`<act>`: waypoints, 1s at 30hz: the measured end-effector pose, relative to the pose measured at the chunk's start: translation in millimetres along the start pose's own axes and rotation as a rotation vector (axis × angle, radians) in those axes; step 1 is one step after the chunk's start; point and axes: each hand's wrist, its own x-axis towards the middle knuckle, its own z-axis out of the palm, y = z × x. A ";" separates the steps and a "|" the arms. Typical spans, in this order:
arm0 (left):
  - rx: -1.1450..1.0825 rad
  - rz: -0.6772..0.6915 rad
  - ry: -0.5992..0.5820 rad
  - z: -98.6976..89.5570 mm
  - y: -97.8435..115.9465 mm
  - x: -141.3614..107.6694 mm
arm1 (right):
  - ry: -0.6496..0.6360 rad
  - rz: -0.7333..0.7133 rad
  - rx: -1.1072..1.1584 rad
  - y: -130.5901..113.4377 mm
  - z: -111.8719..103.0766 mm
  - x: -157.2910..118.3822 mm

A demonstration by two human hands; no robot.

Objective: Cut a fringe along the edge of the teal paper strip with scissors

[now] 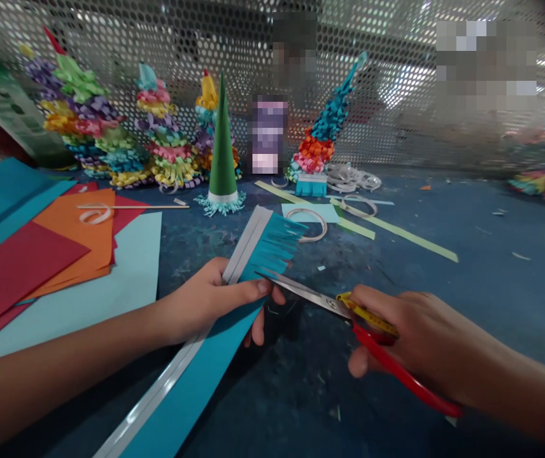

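My left hand [215,302] grips a long teal paper strip [191,388] backed by a silver-white band, its upper end cut into a fringe [272,245]. My right hand [410,337] holds red-and-yellow-handled scissors [311,296] by the handles. The steel blades reach left to the strip's fringed edge, just beyond my left thumb. The lower blade is hidden behind the paper or in shadow, so I cannot tell how far they are open.
Loose red, orange, and pale blue paper sheets [62,254] lie at left on a scrap-strewn dark blue table [468,318]. Paper cones with fringed tiers [170,137], a green cone [222,152], and pale strips stand or lie ahead, before a perforated metal screen [377,83].
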 end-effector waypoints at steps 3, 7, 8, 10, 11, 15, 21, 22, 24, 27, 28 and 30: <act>0.007 -0.001 0.004 -1.3 -0.3 0.2 | 0.003 0.016 0.021 -0.3 -1.3 -0.9; 0.028 0.007 -0.019 -4.5 -1.2 0.1 | -0.016 0.036 0.092 0.7 -1.8 -1.4; 0.033 0.008 -0.015 -5.2 -1.3 0.0 | -0.015 0.038 0.092 1.1 -1.4 -1.3; 0.048 0.001 0.010 -6.0 -1.4 -0.6 | -0.003 0.035 0.067 2.3 -0.2 -0.7; 0.062 -0.007 0.027 -6.1 -1.2 -0.9 | 0.003 0.032 0.053 3.0 0.5 -0.3; 0.098 -0.032 0.080 -4.4 0.2 -1.7 | 0.021 0.036 0.035 4.2 2.1 0.8; 0.108 -0.032 0.085 -1.3 2.1 -0.7 | 0.013 0.048 0.042 1.1 -3.1 -0.2; 0.113 -0.023 0.083 -0.9 2.3 -0.3 | 0.008 0.045 0.045 0.9 -3.7 -0.5; 0.106 -0.008 0.083 0.0 2.6 0.8 | -0.001 0.042 0.044 0.9 -3.8 -0.6; 0.089 -0.010 0.096 1.7 2.5 2.6 | 0.009 0.018 0.018 1.1 -2.4 0.3; 0.088 -0.010 0.102 2.2 2.3 3.0 | 0.009 0.014 0.004 0.9 -1.9 0.7; 0.093 -0.012 0.108 2.8 1.8 3.2 | 0.000 0.021 -0.027 -0.3 -1.6 1.2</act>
